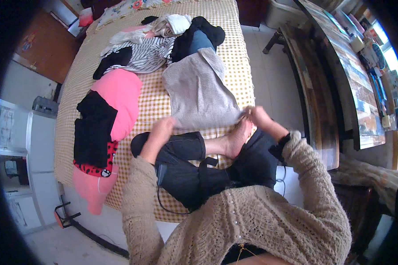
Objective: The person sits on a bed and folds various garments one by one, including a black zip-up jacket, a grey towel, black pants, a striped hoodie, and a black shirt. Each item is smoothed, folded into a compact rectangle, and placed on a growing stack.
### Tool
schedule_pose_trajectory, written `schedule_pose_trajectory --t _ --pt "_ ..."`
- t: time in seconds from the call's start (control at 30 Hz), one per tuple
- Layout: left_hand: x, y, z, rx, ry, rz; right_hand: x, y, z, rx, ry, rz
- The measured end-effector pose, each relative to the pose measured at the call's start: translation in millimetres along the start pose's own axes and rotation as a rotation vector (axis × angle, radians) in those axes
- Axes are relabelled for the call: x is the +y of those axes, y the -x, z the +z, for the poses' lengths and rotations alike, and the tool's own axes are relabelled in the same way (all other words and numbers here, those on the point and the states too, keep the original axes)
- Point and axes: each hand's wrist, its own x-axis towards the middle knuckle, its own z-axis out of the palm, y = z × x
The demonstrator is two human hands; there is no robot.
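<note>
A grey towel [199,89] is stretched out in front of me over the checked bedspread [152,99]. My left hand [163,128] grips its near left corner, and my right hand [257,117] pinches the near right corner. The near edge is blurred and hangs between both hands, just before my bare foot [240,137]. At its far right the towel has a folded-over corner. Beyond it lie a blue and black garment [199,41] and a black-and-white striped garment [149,54].
To the left, a black folded garment [93,129] lies over pink cloth [119,99] and a red patterned piece [111,155]. White clothes [177,25] lie farther back. A wooden bench [305,86] and a plank-topped table [348,66] stand right of the bed.
</note>
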Motion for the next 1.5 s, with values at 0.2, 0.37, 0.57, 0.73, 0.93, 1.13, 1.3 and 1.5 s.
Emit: schedule_pose_trajectory --t 0.2,0.37,0.57,0.73,0.93,1.13,1.3,1.5 --pt "84 -65 -122 0.801 -0.01 0.289 -99 -90 -126 0.669 -0.443 -0.343" --pt "152 -40 -208 1.016 -0.023 0.428 -177 -79 -247 0.771 -0.633 -0.784" --pt "93 89 -127 -0.426 -0.22 0.201 -104 47 -149 -0.446 0.164 -0.374" --pt "74 136 -80 -1.368 0.327 -0.226 -69 133 -58 -1.479 -0.182 -0.107" --pt "145 -7 -217 0.323 -0.136 -0.03 -147 -78 -203 -0.268 -0.24 -0.66" --pt "213 35 -251 1.394 -0.09 0.979 -242 -35 -390 1.112 -0.35 -1.203" --pt "176 9 -225 1.141 -0.411 0.809 -191 -48 -288 0.944 -0.058 -0.883" --pt "52 -35 -133 0.522 -0.255 0.486 -87 -67 -156 0.432 0.009 -0.584"
